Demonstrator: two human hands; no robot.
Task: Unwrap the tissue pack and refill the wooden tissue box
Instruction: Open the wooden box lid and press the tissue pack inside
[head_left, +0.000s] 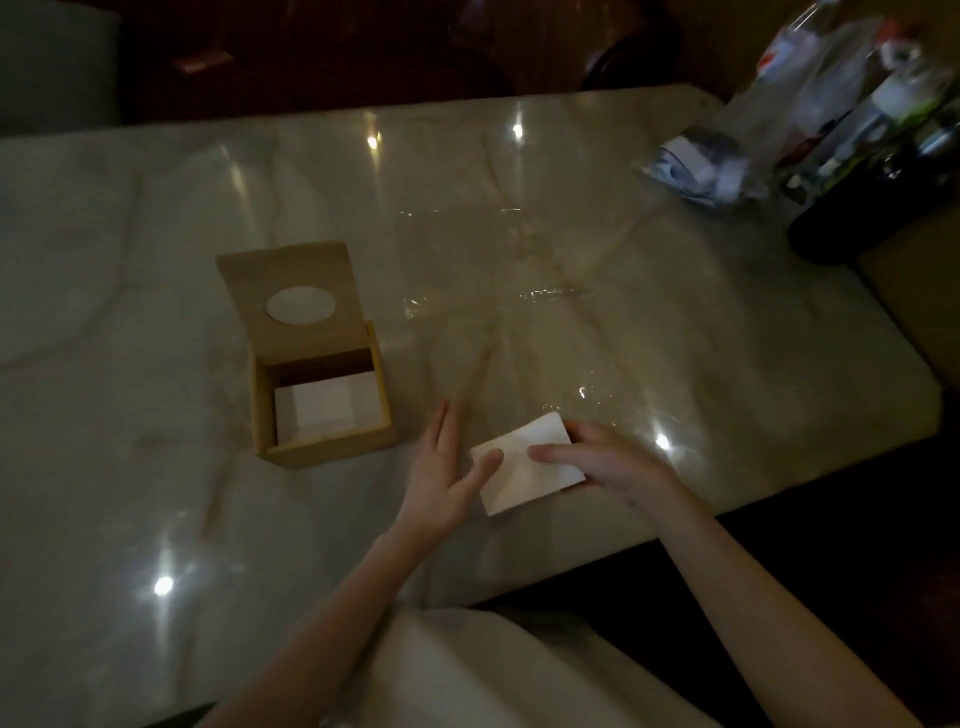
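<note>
A wooden tissue box stands on the marble table with its lid tilted up; an oval hole is in the lid. White tissues lie inside it. To its right, a white stack of tissues rests on the table. My right hand grips that stack from the right side, fingers over its top. My left hand is flat with fingers apart, its thumb touching the stack's left edge. A clear plastic wrapper lies flat on the table beyond the stack.
At the far right corner sit clear plastic bags with bottles and packets, beside a dark round object. The table's near edge runs diagonally under my right forearm. A white cloth covers my lap. Dark chairs stand behind the table.
</note>
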